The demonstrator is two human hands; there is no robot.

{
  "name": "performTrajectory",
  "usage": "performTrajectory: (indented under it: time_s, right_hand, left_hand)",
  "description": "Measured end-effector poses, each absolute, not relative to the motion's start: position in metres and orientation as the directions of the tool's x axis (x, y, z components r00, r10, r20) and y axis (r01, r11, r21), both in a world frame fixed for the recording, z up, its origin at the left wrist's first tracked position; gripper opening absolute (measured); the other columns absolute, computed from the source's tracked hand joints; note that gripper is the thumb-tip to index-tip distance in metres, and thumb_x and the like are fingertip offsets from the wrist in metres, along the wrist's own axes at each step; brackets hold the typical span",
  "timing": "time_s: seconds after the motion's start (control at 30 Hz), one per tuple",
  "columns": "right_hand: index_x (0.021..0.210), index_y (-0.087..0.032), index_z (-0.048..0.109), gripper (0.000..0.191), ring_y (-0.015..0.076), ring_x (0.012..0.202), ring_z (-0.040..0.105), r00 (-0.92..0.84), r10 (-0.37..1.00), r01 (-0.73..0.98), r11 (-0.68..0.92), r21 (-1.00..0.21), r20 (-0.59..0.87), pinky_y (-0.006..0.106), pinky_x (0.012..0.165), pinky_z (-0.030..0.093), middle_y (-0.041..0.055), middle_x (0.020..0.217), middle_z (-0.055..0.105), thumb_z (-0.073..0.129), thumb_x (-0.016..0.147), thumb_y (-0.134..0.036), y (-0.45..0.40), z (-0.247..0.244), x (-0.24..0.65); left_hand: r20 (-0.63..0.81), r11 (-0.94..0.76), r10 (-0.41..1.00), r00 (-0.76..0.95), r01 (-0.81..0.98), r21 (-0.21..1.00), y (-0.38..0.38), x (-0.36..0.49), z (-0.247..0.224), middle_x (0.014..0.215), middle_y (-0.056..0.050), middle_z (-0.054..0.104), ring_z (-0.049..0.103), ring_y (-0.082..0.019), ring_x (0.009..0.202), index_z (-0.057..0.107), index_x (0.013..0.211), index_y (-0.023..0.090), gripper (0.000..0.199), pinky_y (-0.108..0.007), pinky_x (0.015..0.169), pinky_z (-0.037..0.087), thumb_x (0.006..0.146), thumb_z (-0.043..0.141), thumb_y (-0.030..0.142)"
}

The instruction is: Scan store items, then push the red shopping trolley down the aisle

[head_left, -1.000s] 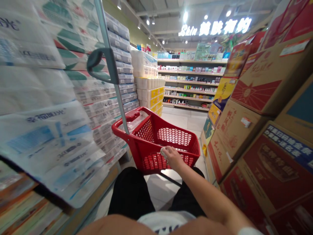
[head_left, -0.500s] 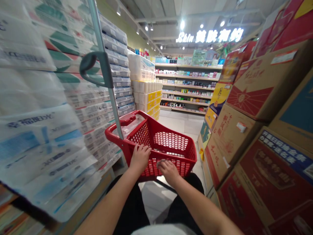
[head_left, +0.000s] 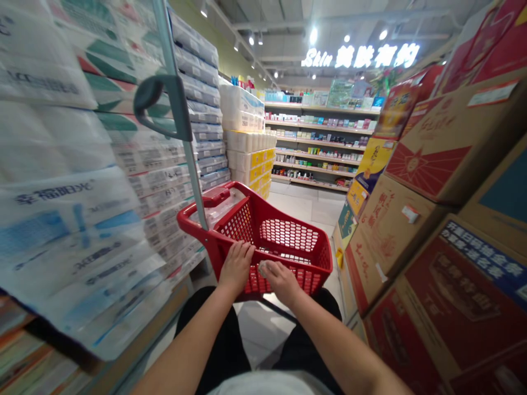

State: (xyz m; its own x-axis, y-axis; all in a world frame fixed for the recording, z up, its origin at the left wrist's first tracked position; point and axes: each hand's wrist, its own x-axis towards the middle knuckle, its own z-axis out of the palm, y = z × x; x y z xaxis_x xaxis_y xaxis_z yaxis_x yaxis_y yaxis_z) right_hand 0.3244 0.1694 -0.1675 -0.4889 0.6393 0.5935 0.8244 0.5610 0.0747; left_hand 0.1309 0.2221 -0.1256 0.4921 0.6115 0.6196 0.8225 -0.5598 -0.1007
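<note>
Left hand (head_left: 236, 267) lay loosely spread on a red perforated plastic shopping cart (head_left: 217, 253), right hand (head_left: 280, 281) pinched a small pale crumpled wad (head_left: 262, 269).

Beyond the right grip (head_left: 282, 282), pale square floor tiles (head_left: 323, 211) reach long pale-edged shelves (head_left: 321, 143); above it, round white spotlights (head_left: 313, 36) and a glowing white sign (head_left: 364, 56); up-left, a yellow-green wall (head_left: 224, 52).
</note>
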Motion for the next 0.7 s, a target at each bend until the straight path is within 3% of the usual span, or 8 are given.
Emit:
performTrajectory:
  time_s: [0.17,0.3,0.43,0.57,0.7]
  right_hand:
    - [0.118,-0.018,0.058,0.033,0.0194,0.09,0.051,-0.49,0.706,0.841,0.537,0.065,0.511,0.029,0.074,0.048,0.0099,0.111,0.058,0.052,0.087,-0.013,0.169,-0.167,0.324]
    - [0.123,-0.017,0.056,0.034,0.0198,0.095,0.052,-0.474,0.678,0.836,0.547,0.045,0.562,0.031,0.081,0.047,0.0107,0.118,0.056,0.051,0.089,-0.014,0.167,-0.166,0.323]
    - [0.114,-0.02,0.061,0.028,0.0198,0.093,0.053,-0.506,0.72,0.835,0.548,0.058,0.476,0.028,0.073,0.049,0.0074,0.11,0.06,0.051,0.088,-0.013,0.163,-0.165,0.327]
    - [0.122,-0.018,0.057,0.036,0.0202,0.099,0.052,-0.479,0.707,0.84,0.541,0.038,0.52,0.031,0.084,0.048,0.0097,0.122,0.056,0.048,0.088,-0.011,0.159,-0.165,0.336]
    - [0.116,-0.021,0.061,0.035,0.0203,0.096,0.054,-0.494,0.743,0.843,0.537,0.04,0.452,0.029,0.076,0.05,0.0073,0.116,0.059,0.054,0.083,-0.009,0.154,-0.17,0.351]
  left_hand:
    - [0.609,-0.529,0.625,0.489,0.838,-0.131,0.218,0.131,-0.136,0.138,-0.013,0.048,0.028,-0.028,0.138,0.05,0.132,0.011,0.049,-0.047,0.116,0.026,0.084,0.042,0.011]
    - [0.583,-0.538,0.645,0.495,0.835,-0.115,0.217,0.131,-0.135,0.14,-0.012,0.047,0.026,-0.028,0.14,0.049,0.134,0.012,0.049,-0.046,0.118,0.023,0.085,0.041,0.013]
    - [0.569,-0.534,0.668,0.479,0.841,-0.082,0.216,0.132,-0.132,0.14,-0.013,0.046,0.025,-0.028,0.14,0.049,0.133,0.011,0.051,-0.047,0.118,0.023,0.084,0.038,0.009]
    - [0.57,-0.546,0.661,0.488,0.834,-0.081,0.216,0.133,-0.131,0.138,-0.014,0.047,0.024,-0.029,0.14,0.049,0.132,0.009,0.049,-0.047,0.118,0.023,0.084,0.037,0.009]
    - [0.58,-0.535,0.661,0.477,0.841,-0.082,0.218,0.135,-0.13,0.137,-0.015,0.046,0.023,-0.03,0.14,0.049,0.132,0.008,0.049,-0.047,0.118,0.022,0.084,0.037,0.008]
